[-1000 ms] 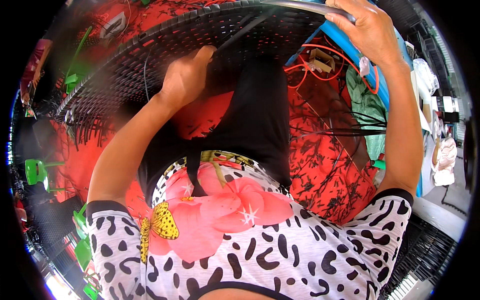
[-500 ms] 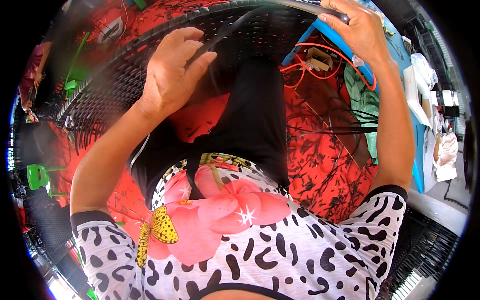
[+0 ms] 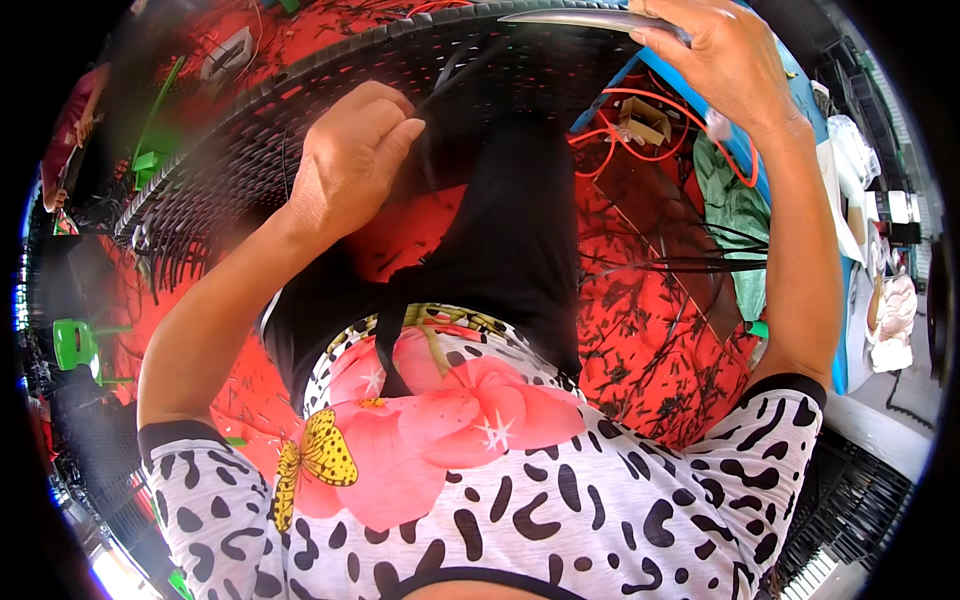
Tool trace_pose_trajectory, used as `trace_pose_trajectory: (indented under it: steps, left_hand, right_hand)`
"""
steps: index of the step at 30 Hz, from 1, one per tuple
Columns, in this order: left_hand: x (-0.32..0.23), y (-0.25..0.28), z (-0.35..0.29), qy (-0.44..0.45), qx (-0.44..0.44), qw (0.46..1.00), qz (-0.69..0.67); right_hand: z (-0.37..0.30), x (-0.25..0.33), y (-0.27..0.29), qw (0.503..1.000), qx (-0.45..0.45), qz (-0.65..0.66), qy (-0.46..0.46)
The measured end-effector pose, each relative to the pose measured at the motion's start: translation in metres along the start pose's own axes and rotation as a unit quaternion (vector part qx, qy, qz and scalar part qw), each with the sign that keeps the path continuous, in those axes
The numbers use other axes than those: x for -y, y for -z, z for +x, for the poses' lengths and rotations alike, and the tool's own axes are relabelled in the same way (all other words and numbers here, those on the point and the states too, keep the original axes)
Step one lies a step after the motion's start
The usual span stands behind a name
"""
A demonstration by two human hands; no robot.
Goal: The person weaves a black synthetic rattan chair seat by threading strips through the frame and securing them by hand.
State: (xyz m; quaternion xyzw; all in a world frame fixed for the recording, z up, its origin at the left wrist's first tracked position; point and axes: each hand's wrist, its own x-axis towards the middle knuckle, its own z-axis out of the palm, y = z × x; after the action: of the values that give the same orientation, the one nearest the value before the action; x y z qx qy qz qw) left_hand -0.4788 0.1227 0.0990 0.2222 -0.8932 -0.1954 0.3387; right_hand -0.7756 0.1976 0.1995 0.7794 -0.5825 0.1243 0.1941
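Note:
A large curved black woven wicker piece [image 3: 235,170] arches across the far side, above my lap. My left hand [image 3: 350,160] is closed in front of it, thumb against the bent fingers, pinching a flat black strand [image 3: 452,88] that runs up toward the weave. Where the strand enters the weave is too dark to tell. At the far right my right hand [image 3: 725,65] is wrapped round a slender, tapered metal tool [image 3: 590,18]. Its pointed end lies to the left, over the wicker's upper rim.
Black offcuts litter the red floor [image 3: 640,370]. Right of my knees are an orange hose [image 3: 685,110], a small cardboard box [image 3: 645,120], green cloth [image 3: 735,200] and loose black strands [image 3: 715,262]. A green stool [image 3: 75,345] stands left; another person [image 3: 75,140] is at the far left.
My left fingers have closed together round the strand. My right hand has shifted slightly right with the metal tool, and the tool's pointed end now shows.

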Motion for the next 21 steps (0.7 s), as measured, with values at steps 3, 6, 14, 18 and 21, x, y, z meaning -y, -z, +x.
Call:
trace_pose_trajectory:
  steps: [3, 6, 14, 18, 21]
  left_hand:
    - [0.004, -0.002, -0.001, -0.025, 0.002, 0.999, 0.022]
    - [0.001, -0.007, 0.002, -0.085, -0.024, 0.994, 0.071]
    - [-0.017, -0.013, 0.006, -0.19, 0.004, 0.972, 0.136]
    - [-0.018, -0.01, 0.009, -0.187, 0.009, 0.971, 0.147]
    - [-0.009, 0.005, 0.018, -0.217, -0.016, 0.948, 0.232]
  right_hand:
    - [0.006, 0.009, 0.01, 0.998, 0.024, -0.057, 0.0]
    - [0.01, 0.02, 0.022, 0.995, 0.04, -0.084, 0.022]
    - [0.021, 0.042, 0.022, 0.979, 0.024, -0.186, 0.074]
    - [0.015, 0.003, 0.005, 0.993, 0.017, -0.105, 0.057]
    - [0.014, -0.017, -0.015, 0.997, -0.018, 0.062, 0.047]
